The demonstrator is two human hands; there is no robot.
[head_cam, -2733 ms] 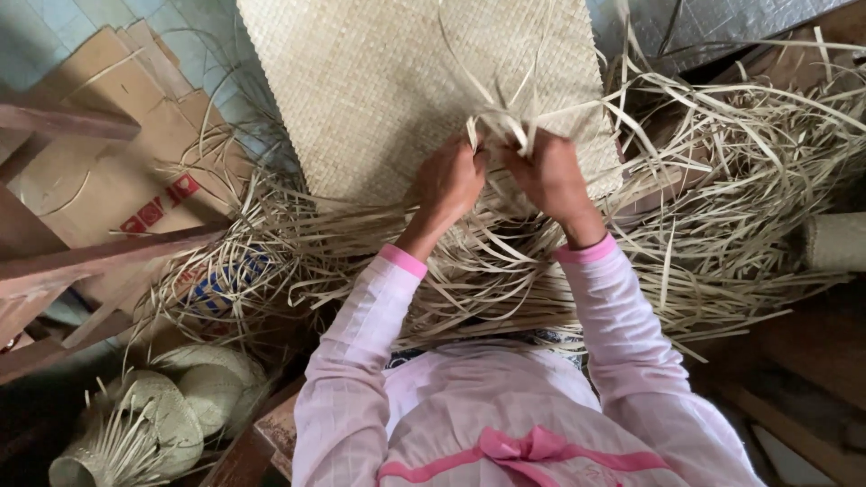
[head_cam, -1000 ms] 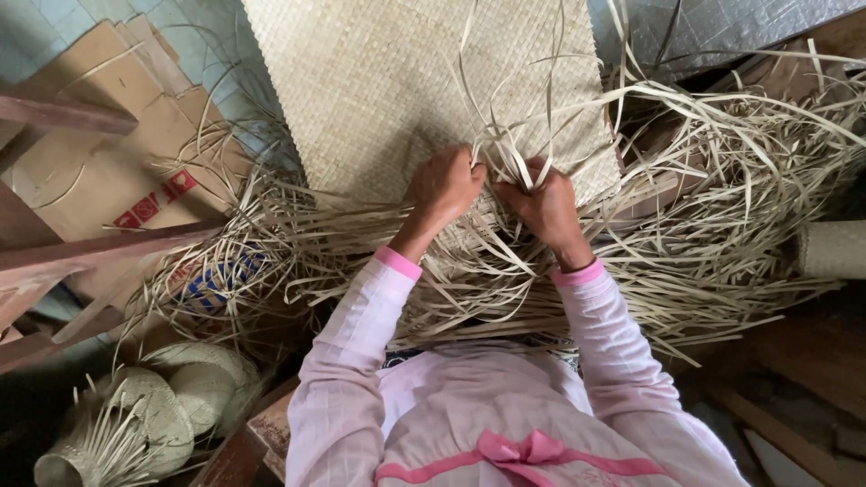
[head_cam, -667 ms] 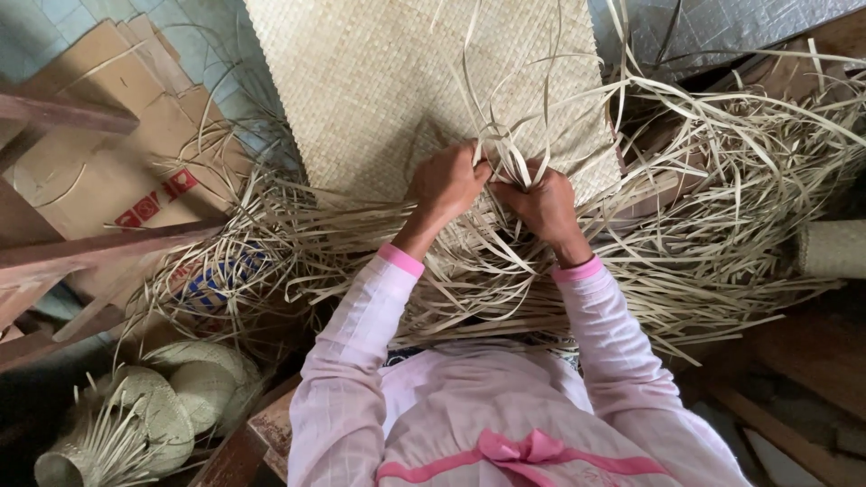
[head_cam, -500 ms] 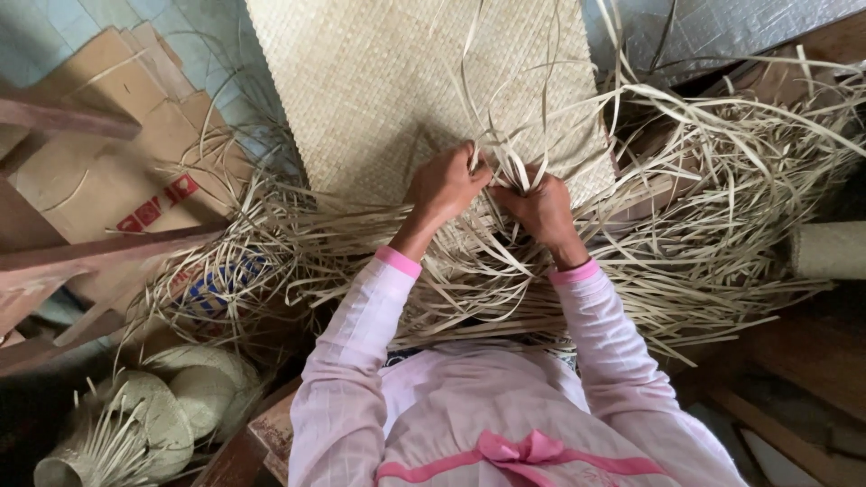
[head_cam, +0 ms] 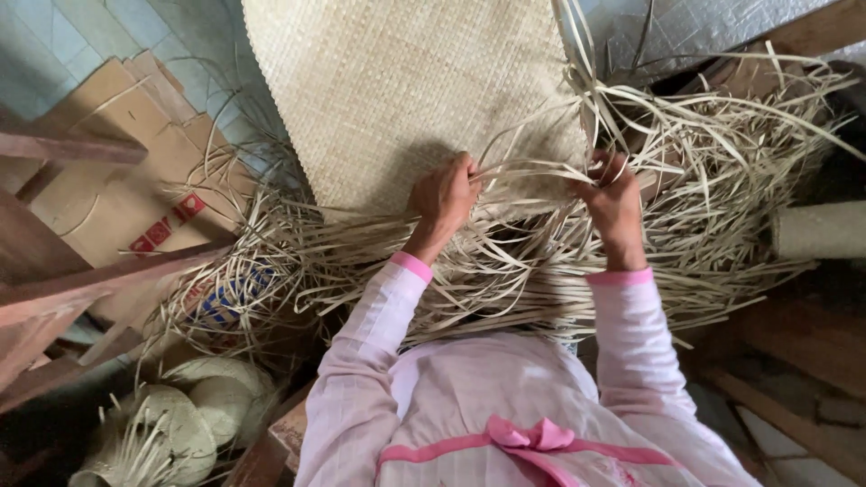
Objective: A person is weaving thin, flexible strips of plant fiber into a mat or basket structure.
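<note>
Look past the work and you have pale blue-green floor tiles [head_cam: 63,41] at the upper left, with flattened brown cardboard boxes [head_cam: 108,180] lying on them. Dark reddish wooden beams [head_cam: 99,280] cross your left edge. At the lower left sit unfinished woven straw hats [head_cam: 194,419]. A crinkled silver foil sheet [head_cam: 695,27] fills the upper right, and worn wooden boards [head_cam: 803,347] lie at your lower right. The daylight is soft and even.

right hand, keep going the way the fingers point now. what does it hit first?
The right hand points up and away from the body, gripping loose straw strips. Straight on, it would likely first meet more of that tangled strip pile, close by the right edge of the woven mat. Depth from this head view is unclear.
</note>
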